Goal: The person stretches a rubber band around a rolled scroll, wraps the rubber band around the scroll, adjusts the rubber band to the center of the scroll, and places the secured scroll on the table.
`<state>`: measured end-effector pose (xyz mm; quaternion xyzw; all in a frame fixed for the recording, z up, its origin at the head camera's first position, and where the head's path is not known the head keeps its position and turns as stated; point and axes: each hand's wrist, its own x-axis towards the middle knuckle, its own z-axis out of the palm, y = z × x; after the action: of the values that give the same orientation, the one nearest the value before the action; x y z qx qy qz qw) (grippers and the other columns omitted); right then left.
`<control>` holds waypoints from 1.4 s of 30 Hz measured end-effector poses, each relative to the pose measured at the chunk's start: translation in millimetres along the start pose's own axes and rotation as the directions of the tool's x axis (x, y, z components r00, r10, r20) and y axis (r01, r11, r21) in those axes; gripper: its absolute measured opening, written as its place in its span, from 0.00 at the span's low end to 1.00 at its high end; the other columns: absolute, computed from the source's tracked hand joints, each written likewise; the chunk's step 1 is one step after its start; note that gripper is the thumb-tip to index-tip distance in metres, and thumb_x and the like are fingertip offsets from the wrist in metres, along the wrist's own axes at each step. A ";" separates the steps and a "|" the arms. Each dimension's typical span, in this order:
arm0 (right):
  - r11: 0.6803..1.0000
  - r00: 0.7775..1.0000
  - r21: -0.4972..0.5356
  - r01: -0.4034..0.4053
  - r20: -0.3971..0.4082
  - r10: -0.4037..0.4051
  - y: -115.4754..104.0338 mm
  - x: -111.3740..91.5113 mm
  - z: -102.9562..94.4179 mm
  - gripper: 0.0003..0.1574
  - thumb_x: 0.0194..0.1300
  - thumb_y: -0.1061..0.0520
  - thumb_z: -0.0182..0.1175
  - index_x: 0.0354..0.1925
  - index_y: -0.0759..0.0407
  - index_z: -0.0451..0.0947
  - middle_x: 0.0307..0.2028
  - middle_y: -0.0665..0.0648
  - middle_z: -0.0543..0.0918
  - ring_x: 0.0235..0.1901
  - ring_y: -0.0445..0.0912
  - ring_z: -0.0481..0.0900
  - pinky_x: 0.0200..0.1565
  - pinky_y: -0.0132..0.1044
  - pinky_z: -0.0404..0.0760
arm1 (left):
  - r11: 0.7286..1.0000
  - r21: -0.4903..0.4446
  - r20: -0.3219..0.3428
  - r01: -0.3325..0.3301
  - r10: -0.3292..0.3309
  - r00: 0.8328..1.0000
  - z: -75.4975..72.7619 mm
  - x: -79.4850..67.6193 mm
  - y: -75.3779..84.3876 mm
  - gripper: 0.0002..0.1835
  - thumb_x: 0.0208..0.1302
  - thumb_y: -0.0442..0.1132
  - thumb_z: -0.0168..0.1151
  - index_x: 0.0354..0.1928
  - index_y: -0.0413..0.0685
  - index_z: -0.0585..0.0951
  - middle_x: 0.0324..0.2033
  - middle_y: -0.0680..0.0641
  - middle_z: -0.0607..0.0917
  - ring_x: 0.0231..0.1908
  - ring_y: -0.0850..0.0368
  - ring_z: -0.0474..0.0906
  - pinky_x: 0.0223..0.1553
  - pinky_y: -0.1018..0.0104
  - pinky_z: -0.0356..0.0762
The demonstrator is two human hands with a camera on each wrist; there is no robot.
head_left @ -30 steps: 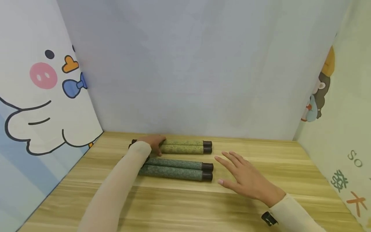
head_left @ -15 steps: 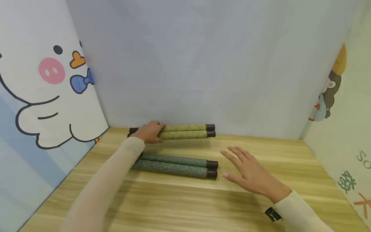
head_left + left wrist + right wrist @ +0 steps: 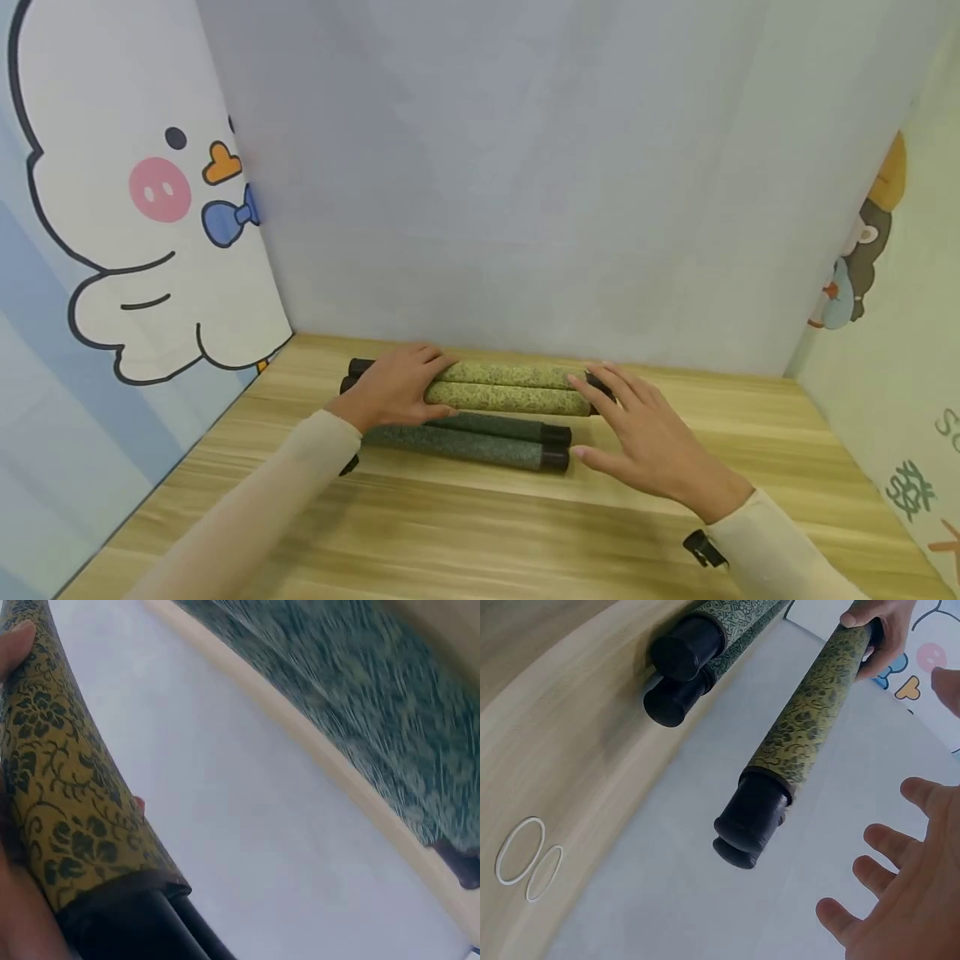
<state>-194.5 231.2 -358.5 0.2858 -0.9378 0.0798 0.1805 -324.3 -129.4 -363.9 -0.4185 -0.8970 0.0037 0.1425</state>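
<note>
Over the table [image 3: 480, 533], left grip [image 3: 395, 385] holding yellow scrolls [image 3: 510, 389], right grip [image 3: 654, 450] apart

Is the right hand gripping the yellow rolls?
No: in the right wrist view, the right hand is apart from the yellow rolls.

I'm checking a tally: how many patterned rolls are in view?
4: far yellow roll and near yellow roll, held above the table by the left grip; far green roll and near green roll, lying on the table.

yellow rolls [image 3: 510, 398] and green rolls [image 3: 480, 450] partly hidden, sleeves [image 3: 251, 500] cut off
</note>
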 end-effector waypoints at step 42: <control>0.988 0.985 -0.146 0.054 0.172 -0.028 -20.3 -7.2 26.0 0.56 0.45 0.35 0.79 0.68 0.53 0.73 0.40 0.49 0.80 0.32 0.45 0.79 0.29 0.42 0.77 | 0.993 -0.113 0.127 -0.019 0.033 0.991 9.4 -37.1 75.7 0.45 0.57 0.69 0.68 0.74 0.60 0.70 0.55 0.51 0.83 0.37 0.57 0.83 0.31 0.58 0.81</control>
<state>-185.1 211.6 -384.4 0.2965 -0.9469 -0.0193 0.1228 -247.4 -107.1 -391.9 -0.4363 -0.8976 -0.0176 0.0606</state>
